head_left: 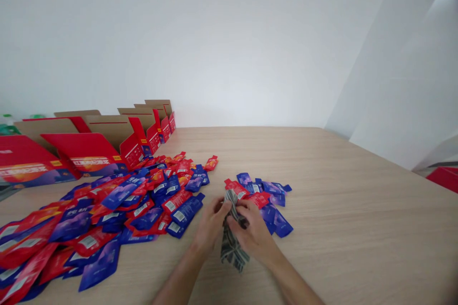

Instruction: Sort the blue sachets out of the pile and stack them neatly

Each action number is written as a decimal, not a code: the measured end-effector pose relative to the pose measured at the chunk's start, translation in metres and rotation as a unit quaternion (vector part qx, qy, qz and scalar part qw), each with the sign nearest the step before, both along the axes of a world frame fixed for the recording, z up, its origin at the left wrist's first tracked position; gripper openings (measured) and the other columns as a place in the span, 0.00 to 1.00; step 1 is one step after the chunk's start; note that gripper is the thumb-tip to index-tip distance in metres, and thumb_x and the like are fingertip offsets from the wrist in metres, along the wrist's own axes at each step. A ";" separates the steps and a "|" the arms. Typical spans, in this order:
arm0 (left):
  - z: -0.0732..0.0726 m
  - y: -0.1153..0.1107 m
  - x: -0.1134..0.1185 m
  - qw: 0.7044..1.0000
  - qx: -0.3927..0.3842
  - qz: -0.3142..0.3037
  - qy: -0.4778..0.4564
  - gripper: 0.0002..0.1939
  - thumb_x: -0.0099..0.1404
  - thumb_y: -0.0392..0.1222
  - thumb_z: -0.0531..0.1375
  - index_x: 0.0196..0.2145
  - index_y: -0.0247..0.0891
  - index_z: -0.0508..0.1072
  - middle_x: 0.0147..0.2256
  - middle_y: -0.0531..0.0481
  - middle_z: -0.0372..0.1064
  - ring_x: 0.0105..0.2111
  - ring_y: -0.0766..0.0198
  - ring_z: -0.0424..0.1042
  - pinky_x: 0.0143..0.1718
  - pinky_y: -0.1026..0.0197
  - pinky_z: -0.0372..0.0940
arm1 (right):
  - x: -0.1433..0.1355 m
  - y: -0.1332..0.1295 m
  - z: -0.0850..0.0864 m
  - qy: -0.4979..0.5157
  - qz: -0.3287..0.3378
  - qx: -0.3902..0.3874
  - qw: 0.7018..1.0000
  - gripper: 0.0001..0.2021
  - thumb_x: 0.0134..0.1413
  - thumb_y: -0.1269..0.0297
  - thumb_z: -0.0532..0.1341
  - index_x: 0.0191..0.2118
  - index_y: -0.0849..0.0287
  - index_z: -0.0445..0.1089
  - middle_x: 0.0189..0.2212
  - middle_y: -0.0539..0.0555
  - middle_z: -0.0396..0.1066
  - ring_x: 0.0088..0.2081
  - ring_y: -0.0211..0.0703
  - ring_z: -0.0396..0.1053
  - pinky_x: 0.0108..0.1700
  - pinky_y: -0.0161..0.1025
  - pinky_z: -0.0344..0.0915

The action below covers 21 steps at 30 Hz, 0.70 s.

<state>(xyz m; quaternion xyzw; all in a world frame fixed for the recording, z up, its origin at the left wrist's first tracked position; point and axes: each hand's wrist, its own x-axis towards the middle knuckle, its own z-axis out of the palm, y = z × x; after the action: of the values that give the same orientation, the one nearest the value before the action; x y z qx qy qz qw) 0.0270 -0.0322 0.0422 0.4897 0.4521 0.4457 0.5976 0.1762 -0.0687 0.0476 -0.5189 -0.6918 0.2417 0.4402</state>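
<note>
A crumpled grey-and-black striped cloth (pixel 232 250) hangs between my two hands, low over the front middle of the table. My left hand (pixel 212 223) is closed on its left side, thumb pressed near the top. On the opposite side my right hand (pixel 253 229) pinches the fabric with bent fingers. Part of the cloth is hidden behind the fingers. Just beyond my right hand lies a small group of blue pouches (pixel 279 221) and red pouches (pixel 236 188). To the left of my left hand, a blue pouch (pixel 186 214) rests at the edge of a bigger pile.
A large heap of red and blue pouches (pixel 118 195) spreads over the table's left side. Behind it stands a row of open red cartons (pixel 89 152) with raised brown flaps. The wooden tabletop (pixel 358 209) meets a white wall (pixel 250 47). Something red (pixel 443 177) shows at far right.
</note>
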 end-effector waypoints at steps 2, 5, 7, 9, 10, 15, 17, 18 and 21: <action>-0.002 -0.004 0.001 0.999 -0.028 0.004 -0.046 0.21 0.59 0.55 0.62 0.44 0.39 0.73 0.41 0.45 0.74 0.38 0.58 0.72 0.33 0.63 0.63 | -0.002 0.002 -0.007 0.004 -0.037 0.029 0.999 0.14 0.56 0.52 0.62 0.42 0.56 0.73 0.57 0.61 0.63 0.60 0.55 0.60 0.61 0.53 0.56; -0.006 -0.007 0.002 0.995 -0.056 -0.013 -0.078 0.20 0.57 0.54 0.64 0.42 0.39 0.72 0.41 0.46 0.74 0.37 0.60 0.73 0.33 0.63 0.64 | -0.005 0.005 -0.019 0.084 -0.045 0.001 0.995 0.22 0.59 0.52 0.59 0.56 0.55 0.64 0.57 0.60 0.64 0.58 0.50 0.63 0.58 0.50 0.62; -0.007 -0.006 0.003 0.995 -0.059 -0.035 -0.072 0.21 0.56 0.55 0.65 0.42 0.38 0.73 0.39 0.46 0.75 0.35 0.60 0.73 0.32 0.63 0.64 | -0.006 0.005 -0.025 0.116 -0.023 -0.020 0.993 0.25 0.63 0.54 0.56 0.62 0.55 0.57 0.56 0.59 0.67 0.56 0.47 0.66 0.57 0.47 0.64; -0.008 0.001 0.005 0.997 -0.051 -0.060 -0.013 0.23 0.60 0.59 0.59 0.41 0.37 0.74 0.37 0.44 0.75 0.33 0.60 0.73 0.32 0.62 0.65 | -0.005 0.005 -0.028 0.110 -0.020 -0.024 0.993 0.24 0.64 0.55 0.54 0.63 0.56 0.58 0.55 0.59 0.68 0.57 0.48 0.65 0.59 0.48 0.62; -0.009 0.008 0.005 0.996 -0.043 -0.066 0.043 0.25 0.63 0.61 0.53 0.40 0.36 0.74 0.37 0.43 0.76 0.32 0.60 0.74 0.32 0.61 0.66 | -0.003 0.006 -0.030 0.099 -0.024 -0.022 0.995 0.23 0.64 0.56 0.54 0.62 0.56 0.60 0.55 0.59 0.69 0.58 0.49 0.65 0.60 0.49 0.61; -0.020 0.069 0.013 0.956 -0.025 -0.004 0.293 0.30 0.67 0.60 0.44 0.35 0.31 0.75 0.35 0.35 0.76 0.31 0.55 0.76 0.31 0.58 0.66 | 0.011 0.013 -0.031 0.017 -0.086 -0.024 0.996 0.22 0.61 0.61 0.54 0.60 0.59 0.63 0.56 0.60 0.68 0.57 0.51 0.66 0.60 0.50 0.61; -0.026 0.093 0.020 0.935 -0.021 0.015 0.355 0.27 0.64 0.59 0.51 0.32 0.31 0.75 0.33 0.31 0.76 0.36 0.49 0.76 0.35 0.55 0.66 | 0.015 0.018 -0.025 -0.018 -0.128 -0.035 0.991 0.24 0.59 0.63 0.56 0.61 0.59 0.59 0.55 0.61 0.69 0.55 0.51 0.69 0.57 0.49 0.64; -0.028 0.102 0.024 0.923 -0.019 0.024 0.382 0.26 0.63 0.59 0.53 0.32 0.31 0.75 0.34 0.30 0.76 0.40 0.47 0.76 0.37 0.54 0.66 | 0.017 0.020 -0.021 -0.034 -0.143 -0.039 0.988 0.25 0.58 0.63 0.57 0.61 0.60 0.59 0.54 0.61 0.70 0.53 0.51 0.70 0.55 0.48 0.66; -0.035 0.119 0.039 0.895 -0.003 0.035 0.444 0.26 0.60 0.60 0.56 0.38 0.30 0.75 0.42 0.25 0.74 0.47 0.44 0.73 0.42 0.53 0.65 | 0.022 0.027 -0.005 -0.076 -0.157 -0.025 0.984 0.21 0.56 0.65 0.58 0.56 0.58 0.63 0.49 0.59 0.73 0.48 0.51 0.73 0.50 0.46 0.68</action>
<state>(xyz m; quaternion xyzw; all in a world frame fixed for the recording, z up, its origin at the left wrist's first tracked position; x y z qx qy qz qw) 0.0655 0.0866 0.0070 0.6185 0.6887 0.2012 0.3203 0.1977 -0.0413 0.0425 -0.6485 -0.6273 0.1467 0.4055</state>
